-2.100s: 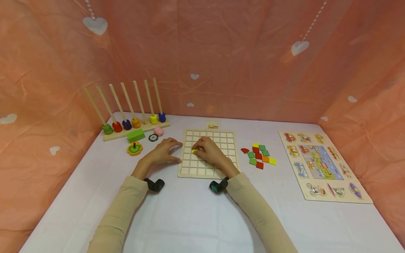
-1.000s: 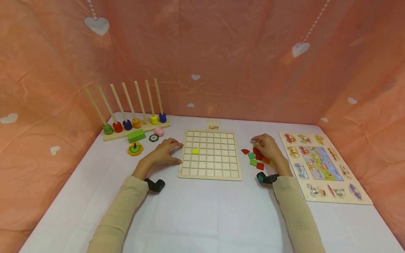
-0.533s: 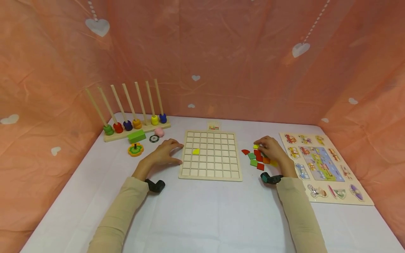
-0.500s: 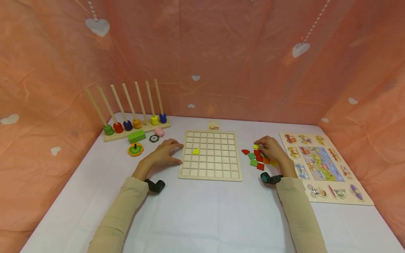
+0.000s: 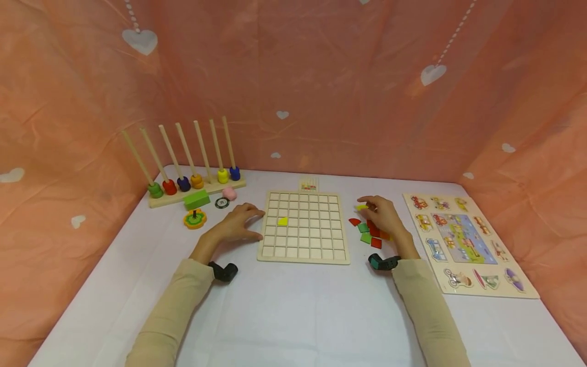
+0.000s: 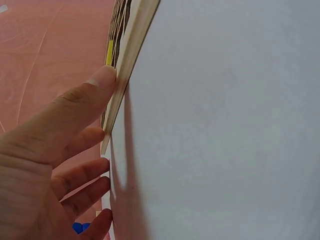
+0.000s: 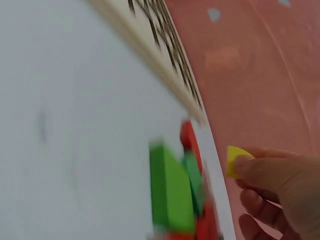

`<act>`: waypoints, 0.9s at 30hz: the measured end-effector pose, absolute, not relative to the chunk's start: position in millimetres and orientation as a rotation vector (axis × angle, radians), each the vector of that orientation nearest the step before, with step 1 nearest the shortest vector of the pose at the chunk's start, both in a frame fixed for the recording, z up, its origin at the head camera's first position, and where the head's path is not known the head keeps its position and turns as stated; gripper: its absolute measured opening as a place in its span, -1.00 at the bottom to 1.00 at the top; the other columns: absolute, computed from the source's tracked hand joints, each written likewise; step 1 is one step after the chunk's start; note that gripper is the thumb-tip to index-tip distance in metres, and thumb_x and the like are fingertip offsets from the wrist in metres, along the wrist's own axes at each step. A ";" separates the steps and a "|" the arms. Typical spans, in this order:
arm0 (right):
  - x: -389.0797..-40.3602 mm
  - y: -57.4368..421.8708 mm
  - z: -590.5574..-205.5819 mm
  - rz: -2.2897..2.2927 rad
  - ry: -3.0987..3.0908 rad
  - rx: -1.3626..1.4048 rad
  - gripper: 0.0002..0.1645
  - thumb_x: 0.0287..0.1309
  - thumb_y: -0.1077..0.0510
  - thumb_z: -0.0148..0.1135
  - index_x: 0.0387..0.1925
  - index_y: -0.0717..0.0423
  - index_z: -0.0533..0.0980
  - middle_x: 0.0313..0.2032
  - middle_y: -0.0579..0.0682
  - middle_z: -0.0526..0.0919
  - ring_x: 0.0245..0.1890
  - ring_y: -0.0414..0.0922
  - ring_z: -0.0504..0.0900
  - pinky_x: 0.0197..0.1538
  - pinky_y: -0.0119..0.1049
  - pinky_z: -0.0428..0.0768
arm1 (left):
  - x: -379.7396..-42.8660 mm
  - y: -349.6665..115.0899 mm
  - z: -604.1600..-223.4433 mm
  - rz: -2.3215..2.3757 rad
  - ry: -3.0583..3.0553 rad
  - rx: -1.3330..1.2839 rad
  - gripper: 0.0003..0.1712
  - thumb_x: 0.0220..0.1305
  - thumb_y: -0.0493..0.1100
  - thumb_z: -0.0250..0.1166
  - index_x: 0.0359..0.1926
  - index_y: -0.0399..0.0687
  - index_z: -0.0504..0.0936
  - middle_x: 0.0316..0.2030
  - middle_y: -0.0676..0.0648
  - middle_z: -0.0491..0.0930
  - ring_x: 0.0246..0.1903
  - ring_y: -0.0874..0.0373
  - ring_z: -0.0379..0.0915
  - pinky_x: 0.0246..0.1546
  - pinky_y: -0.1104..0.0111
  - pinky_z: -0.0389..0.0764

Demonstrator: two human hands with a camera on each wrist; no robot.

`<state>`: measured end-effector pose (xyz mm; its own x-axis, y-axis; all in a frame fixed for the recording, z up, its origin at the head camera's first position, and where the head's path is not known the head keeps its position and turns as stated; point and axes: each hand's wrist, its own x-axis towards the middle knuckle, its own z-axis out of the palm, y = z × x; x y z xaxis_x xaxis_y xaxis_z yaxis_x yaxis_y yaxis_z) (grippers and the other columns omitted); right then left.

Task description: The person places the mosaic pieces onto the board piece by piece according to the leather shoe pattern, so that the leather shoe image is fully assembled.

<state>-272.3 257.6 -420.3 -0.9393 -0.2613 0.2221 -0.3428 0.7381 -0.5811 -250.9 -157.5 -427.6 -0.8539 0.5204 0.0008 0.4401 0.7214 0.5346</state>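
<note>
Tile [image 7: 231, 161], yellow, pinched in right hand [image 5: 385, 219], near coloured pieces [image 5: 365, 238], left hand [image 5: 233, 225] spread, touching gridded board [image 5: 303, 232]

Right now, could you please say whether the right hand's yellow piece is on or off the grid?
Off: the right hand pinches the yellow piece right of the grid.

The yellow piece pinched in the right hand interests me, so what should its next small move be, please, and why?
I would probably carry the yellow piece leftward over the grid board: the right hand pinches it beside the board, one cell holds a yellow tile, and many others look unfilled.
</note>
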 end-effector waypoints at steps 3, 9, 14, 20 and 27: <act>-271.0 240.7 -417.5 1.039 -2.752 0.540 -0.73 0.13 0.34 0.17 -0.10 0.24 0.59 -0.30 0.16 0.58 -0.31 0.01 0.50 -0.28 -0.20 0.48 | -251.1 -157.2 -427.1 0.811 2.766 0.764 -0.22 0.00 0.03 0.43 0.24 -0.14 0.40 0.16 -0.23 0.30 0.17 -0.13 0.16 0.22 -0.03 0.17; -269.4 200.9 -415.7 1.157 -2.754 0.601 -0.85 0.14 0.29 0.20 -0.23 0.22 0.56 -0.32 0.09 0.64 -0.29 -0.03 0.59 -0.23 -0.20 0.54 | -251.0 -157.8 -427.2 0.797 2.771 0.774 -0.22 0.01 0.03 0.43 0.23 -0.15 0.40 0.16 -0.25 0.30 0.17 -0.15 0.15 0.21 -0.04 0.17; -265.6 170.4 -418.3 1.266 -2.781 0.665 -0.89 0.13 0.24 0.25 -0.29 0.20 0.55 -0.34 0.03 0.61 -0.32 -0.10 0.56 -0.22 -0.28 0.53 | -250.5 -157.9 -426.2 0.787 2.776 0.777 -0.22 0.01 0.03 0.43 0.23 -0.15 0.40 0.15 -0.24 0.30 0.17 -0.15 0.16 0.21 -0.04 0.17; -263.3 144.1 -424.8 1.325 -2.690 0.778 -0.86 0.11 0.26 0.26 -0.27 0.23 0.56 -0.44 0.02 0.59 -0.44 -0.15 0.52 -0.33 -0.34 0.51 | -250.3 -157.5 -424.2 0.801 2.762 0.778 -0.22 0.01 0.03 0.42 0.24 -0.16 0.40 0.16 -0.24 0.30 0.17 -0.14 0.16 0.21 -0.04 0.17; -263.6 128.3 -436.8 1.278 -2.697 0.728 -0.86 0.12 0.23 0.27 -0.25 0.16 0.56 -0.51 -0.05 0.58 -0.54 -0.22 0.47 -0.42 -0.39 0.44 | -251.9 -157.5 -426.4 0.800 2.761 0.763 -0.22 0.02 0.03 0.42 0.24 -0.15 0.39 0.16 -0.23 0.30 0.17 -0.13 0.17 0.22 -0.02 0.18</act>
